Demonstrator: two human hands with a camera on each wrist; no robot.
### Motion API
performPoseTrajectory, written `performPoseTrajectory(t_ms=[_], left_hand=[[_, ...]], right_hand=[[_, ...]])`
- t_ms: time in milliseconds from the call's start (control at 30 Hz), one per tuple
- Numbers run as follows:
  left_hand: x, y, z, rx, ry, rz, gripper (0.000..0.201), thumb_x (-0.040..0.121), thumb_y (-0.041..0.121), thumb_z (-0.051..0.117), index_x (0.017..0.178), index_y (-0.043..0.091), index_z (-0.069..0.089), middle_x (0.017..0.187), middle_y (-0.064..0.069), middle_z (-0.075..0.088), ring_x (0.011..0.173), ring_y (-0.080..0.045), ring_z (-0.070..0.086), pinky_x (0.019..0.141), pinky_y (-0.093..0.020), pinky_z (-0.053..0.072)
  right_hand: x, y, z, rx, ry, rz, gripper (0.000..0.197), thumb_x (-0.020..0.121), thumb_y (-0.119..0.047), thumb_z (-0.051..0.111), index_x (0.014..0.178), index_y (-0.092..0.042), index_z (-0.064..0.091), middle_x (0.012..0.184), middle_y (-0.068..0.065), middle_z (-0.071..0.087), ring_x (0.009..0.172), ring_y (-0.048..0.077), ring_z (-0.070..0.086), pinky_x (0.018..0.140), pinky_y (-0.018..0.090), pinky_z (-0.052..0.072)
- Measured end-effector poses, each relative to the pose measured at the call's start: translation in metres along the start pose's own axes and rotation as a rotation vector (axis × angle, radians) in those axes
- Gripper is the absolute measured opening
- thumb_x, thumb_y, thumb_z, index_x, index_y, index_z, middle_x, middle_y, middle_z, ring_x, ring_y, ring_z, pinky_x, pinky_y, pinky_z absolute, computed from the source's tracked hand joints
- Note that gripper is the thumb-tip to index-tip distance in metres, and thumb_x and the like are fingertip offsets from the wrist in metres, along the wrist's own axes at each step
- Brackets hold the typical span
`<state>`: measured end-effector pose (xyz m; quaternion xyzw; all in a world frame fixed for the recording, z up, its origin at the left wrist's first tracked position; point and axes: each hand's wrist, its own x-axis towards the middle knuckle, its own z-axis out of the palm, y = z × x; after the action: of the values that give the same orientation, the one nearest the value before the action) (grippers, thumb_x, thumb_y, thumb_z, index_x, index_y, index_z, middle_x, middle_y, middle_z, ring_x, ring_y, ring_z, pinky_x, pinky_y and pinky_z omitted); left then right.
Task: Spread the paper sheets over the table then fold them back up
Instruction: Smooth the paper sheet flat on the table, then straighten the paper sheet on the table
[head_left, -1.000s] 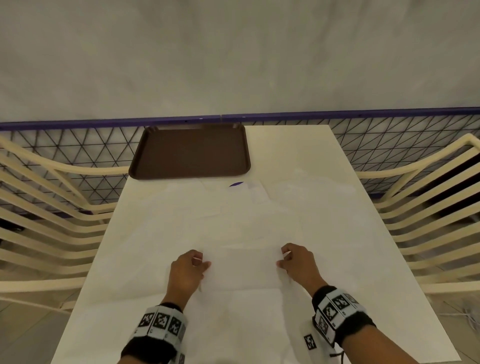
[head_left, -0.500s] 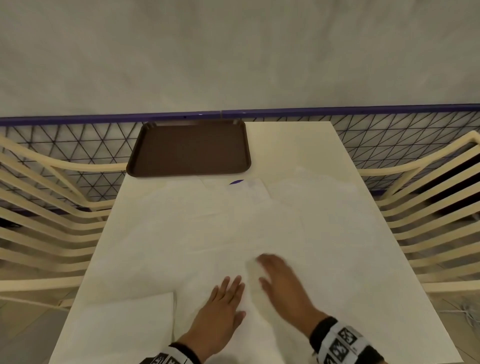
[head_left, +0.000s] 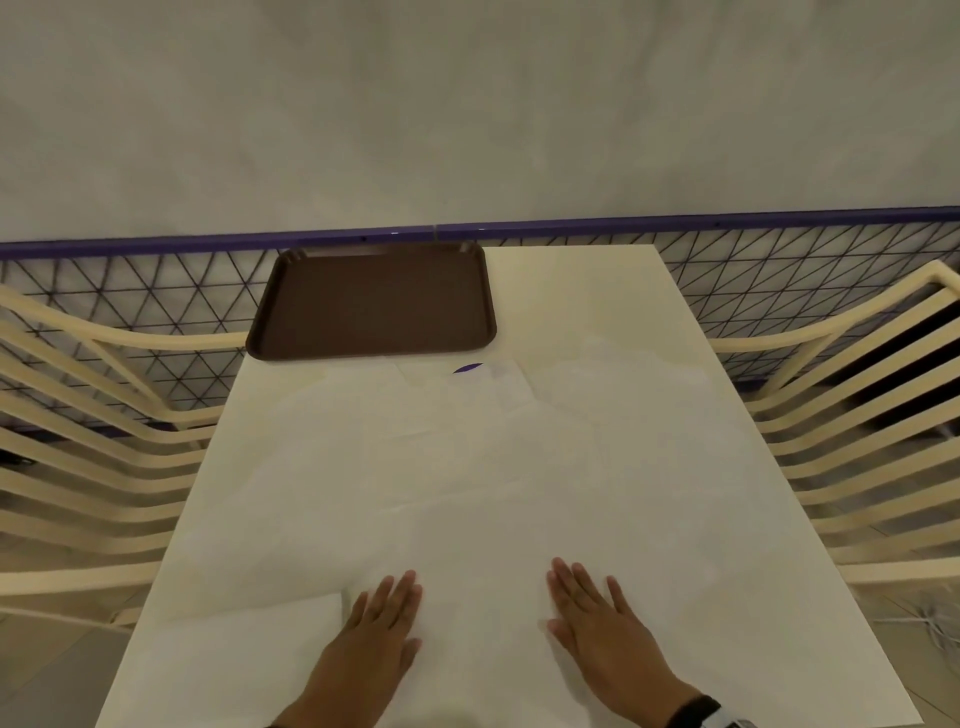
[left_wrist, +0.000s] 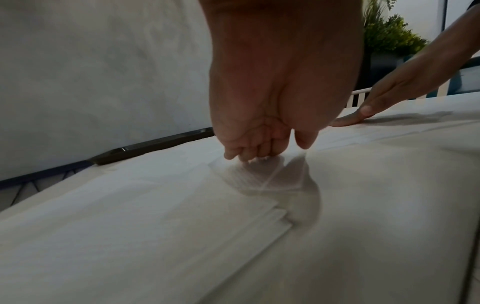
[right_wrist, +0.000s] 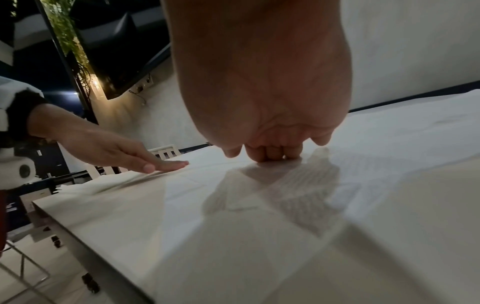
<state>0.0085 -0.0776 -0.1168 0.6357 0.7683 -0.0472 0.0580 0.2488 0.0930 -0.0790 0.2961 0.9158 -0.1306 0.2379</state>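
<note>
Pale cream table (head_left: 597, 291) against a grey wall, hemmed by a purple-railed mesh fence (head_left: 156, 312) and cream slatted chairs (head_left: 852, 441) at the frame's left and right edges. Seen spread across the middle and lower part of the tabletop in the head view: thin white paper sheets (head_left: 467, 467), overlapping and lightly creased, reaching up towards a brown tray (head_left: 371, 304) in the upper centre. Laid flat, palm down, on the sheets at the lower centre: left hand (head_left: 376, 639), fingers straight and close together. Pressed down likewise a little to its right, well apart from it: right hand (head_left: 602, 623), fingers straight and slightly fanned, holding nothing. Caught in the lower left, just beside the left hand: a folded stack of sheets (head_left: 249, 644), its layered edges plain in the left wrist view (left_wrist: 182, 216). Glimpsed by the tray's lower right corner: a small purple mark (head_left: 467, 368), too small to identify. Visible at the upper right of the left wrist view: a green plant (left_wrist: 389, 35).
</note>
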Motion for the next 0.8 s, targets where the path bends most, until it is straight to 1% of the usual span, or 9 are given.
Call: performPoseTrajectory(t_ms=[100, 200, 300, 433, 500, 567, 633, 733, 800], left_hand=[[0.006, -0.001, -0.008, 0.022, 0.155, 0.006, 0.082, 0.101, 0.035, 0.0, 0.082, 0.006, 0.075, 0.119, -0.004, 0.065, 0.114, -0.022, 0.055, 0.113, -0.03, 0.011], [0.04, -0.001, -0.035, 0.005, 0.246, -0.035, 0.072, 0.098, 0.036, 0.024, 0.047, 0.008, 0.067, 0.079, -0.002, 0.074, 0.085, -0.021, 0.071, 0.092, -0.032, 0.033], [0.085, 0.001, -0.073, -0.124, 0.259, 0.017, 0.022, 0.066, 0.038, 0.078, 0.073, 0.017, 0.073, 0.086, 0.004, 0.072, 0.085, -0.014, 0.069, 0.081, -0.02, 0.048], [0.122, 0.012, -0.089, -0.207, -0.214, -0.058, 0.072, 0.08, 0.035, 0.068, 0.139, 0.013, 0.034, 0.134, -0.003, 0.044, 0.126, -0.023, 0.037, 0.103, -0.031, 0.03], [0.131, 0.013, -0.089, -0.19, -0.265, -0.107, 0.069, 0.079, 0.033, 0.069, 0.135, 0.014, 0.035, 0.13, -0.005, 0.047, 0.121, -0.024, 0.038, 0.099, -0.031, 0.03], [0.133, 0.015, -0.093, -0.181, -0.299, -0.113, 0.058, 0.079, 0.034, 0.069, 0.128, 0.016, 0.042, 0.125, -0.005, 0.052, 0.117, -0.023, 0.042, 0.097, -0.031, 0.03], [0.13, 0.016, -0.098, -0.149, -0.296, -0.084, 0.048, 0.082, 0.034, 0.065, 0.125, 0.018, 0.05, 0.123, -0.004, 0.052, 0.116, -0.023, 0.043, 0.098, -0.03, 0.03], [0.118, 0.023, -0.111, -0.19, -0.18, -0.06, 0.025, 0.085, 0.028, 0.06, 0.109, 0.02, 0.058, 0.115, -0.001, 0.055, 0.107, -0.021, 0.049, 0.083, -0.026, 0.033], [0.106, 0.029, -0.125, -0.224, -0.126, -0.037, 0.015, 0.086, 0.026, 0.057, 0.099, 0.02, 0.058, 0.106, 0.001, 0.061, 0.099, -0.02, 0.056, 0.073, -0.025, 0.034]], right_hand=[[-0.001, -0.003, -0.005, 0.003, 0.057, 0.011, 0.07, 0.1, -0.037, 0.001, 0.105, -0.026, 0.071, 0.115, -0.013, 0.066, 0.103, 0.003, 0.064, 0.11, 0.032, 0.003], [0.007, -0.007, -0.012, 0.037, 0.079, 0.031, 0.058, 0.096, -0.032, 0.017, 0.095, -0.029, 0.075, 0.105, -0.014, 0.07, 0.089, 0.002, 0.068, 0.097, 0.03, 0.037], [0.013, -0.007, -0.018, 0.048, 0.091, 0.025, 0.049, 0.07, -0.039, 0.032, 0.086, -0.029, 0.077, 0.098, -0.014, 0.072, 0.081, 0.002, 0.07, 0.068, 0.029, 0.057], [0.008, -0.009, -0.029, 0.011, 0.007, 0.031, 0.045, 0.062, -0.048, 0.065, 0.098, -0.024, 0.075, 0.117, -0.006, 0.064, 0.094, 0.006, 0.068, 0.077, 0.034, 0.055], [0.009, -0.008, -0.032, 0.044, 0.016, -0.009, 0.06, 0.085, -0.041, 0.058, 0.137, -0.014, 0.045, 0.15, -0.001, 0.028, 0.134, 0.015, 0.04, 0.109, 0.045, 0.03], [0.007, -0.009, -0.043, 0.077, 0.051, -0.034, 0.052, 0.098, -0.027, 0.035, 0.148, -0.018, 0.02, 0.158, -0.004, 0.008, 0.145, 0.015, 0.012, 0.117, 0.044, 0.003], [0.011, -0.011, -0.05, 0.132, 0.168, 0.031, 0.053, 0.094, -0.026, 0.048, 0.144, -0.021, 0.03, 0.151, -0.005, 0.028, 0.142, 0.015, 0.022, 0.116, 0.046, 0.009], [0.021, -0.016, -0.068, 0.081, 0.375, 0.08, 0.086, 0.049, -0.031, 0.088, 0.126, -0.024, 0.05, 0.124, -0.002, 0.06, 0.118, 0.022, 0.057, 0.096, 0.045, 0.043], [0.037, -0.021, -0.079, 0.06, 0.53, -0.037, 0.091, 0.046, -0.023, 0.088, 0.128, -0.021, 0.047, 0.129, 0.002, 0.058, 0.121, 0.026, 0.054, 0.097, 0.045, 0.039]])
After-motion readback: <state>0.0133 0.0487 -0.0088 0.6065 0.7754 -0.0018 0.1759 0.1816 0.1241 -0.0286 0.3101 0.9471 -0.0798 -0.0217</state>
